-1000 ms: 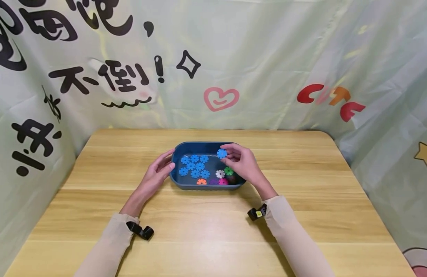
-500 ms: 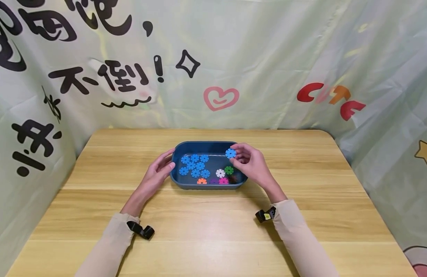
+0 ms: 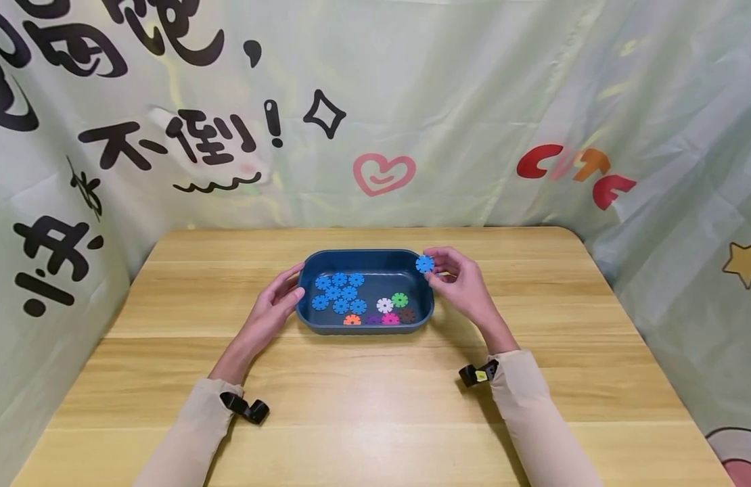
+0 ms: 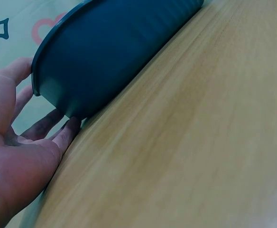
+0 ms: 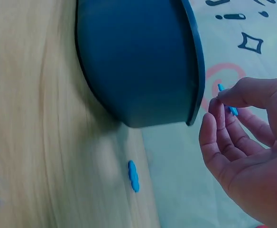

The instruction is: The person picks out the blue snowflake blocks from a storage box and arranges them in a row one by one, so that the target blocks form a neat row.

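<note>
My right hand (image 3: 457,279) pinches a blue notched disc (image 3: 425,264) between thumb and fingers, at the tray's back right rim. The right wrist view shows this disc edge-on, beside the outside of the tray. My left hand (image 3: 272,304) touches the left end of the dark blue tray (image 3: 375,329) with relaxed, spread fingers; the left wrist view has the fingertips (image 4: 72,124) low against its outer wall. Inside the tray, several blue notched discs (image 3: 333,293) lie grouped on the left.
A white disc (image 3: 384,306), a green disc (image 3: 400,299), an orange disc (image 3: 352,320), a pink disc (image 3: 390,318), a purple disc and a brown disc (image 3: 407,316) lie toward the tray's front. Another blue piece (image 5: 133,176) sits on the wooden table (image 3: 363,392) right of the tray.
My right hand has carried the blue disc rightward, from above the tray's inside to its right rim. The brown disc now shows fully. My left hand keeps its place on the tray.
</note>
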A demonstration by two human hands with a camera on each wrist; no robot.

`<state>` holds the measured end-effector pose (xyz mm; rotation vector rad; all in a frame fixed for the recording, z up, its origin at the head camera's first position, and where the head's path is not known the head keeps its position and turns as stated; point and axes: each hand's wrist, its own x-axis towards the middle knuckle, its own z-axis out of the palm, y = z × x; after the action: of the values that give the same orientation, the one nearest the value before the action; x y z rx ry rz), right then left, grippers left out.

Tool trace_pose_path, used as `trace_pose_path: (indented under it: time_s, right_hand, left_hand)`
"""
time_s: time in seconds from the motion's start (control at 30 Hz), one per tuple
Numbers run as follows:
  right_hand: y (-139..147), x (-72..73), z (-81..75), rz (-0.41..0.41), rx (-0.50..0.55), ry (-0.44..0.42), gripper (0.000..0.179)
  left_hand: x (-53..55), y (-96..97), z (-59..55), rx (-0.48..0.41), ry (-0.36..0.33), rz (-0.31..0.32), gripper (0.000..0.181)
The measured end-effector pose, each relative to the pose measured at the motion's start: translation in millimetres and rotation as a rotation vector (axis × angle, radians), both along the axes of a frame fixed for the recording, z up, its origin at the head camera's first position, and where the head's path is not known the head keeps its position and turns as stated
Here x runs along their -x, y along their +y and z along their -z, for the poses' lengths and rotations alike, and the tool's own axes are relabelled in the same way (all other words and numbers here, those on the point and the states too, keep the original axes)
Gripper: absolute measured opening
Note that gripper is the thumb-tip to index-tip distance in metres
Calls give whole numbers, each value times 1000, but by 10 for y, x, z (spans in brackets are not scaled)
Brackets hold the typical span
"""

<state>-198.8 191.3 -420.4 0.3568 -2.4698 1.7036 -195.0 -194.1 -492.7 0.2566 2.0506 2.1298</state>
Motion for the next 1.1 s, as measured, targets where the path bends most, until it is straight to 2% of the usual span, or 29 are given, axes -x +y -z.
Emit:
trace_pose_path:
  time_s: [0.33,0.43,0.63,0.8,1.1]
  right_hand:
    - [132,-32,-91,39,-28,-33,37]
    - [208,10,-25,54,-49,-38,37]
    - [395,130,203,96,-71,-42,37]
    - [480,156,273,117,-96,-68,37]
    - [552,190,348,143,-205,-138,35]
  left_hand:
    - [-5,-13,16,9,-5,-3,56]
    - [-7,-17,18,-1,-5,-1,56]
    - [-6,-10,7,-9,0,2,56]
    - [-12,-9,7,-13,5,1,56]
    - [-3,-2,15,-43,18,6,55]
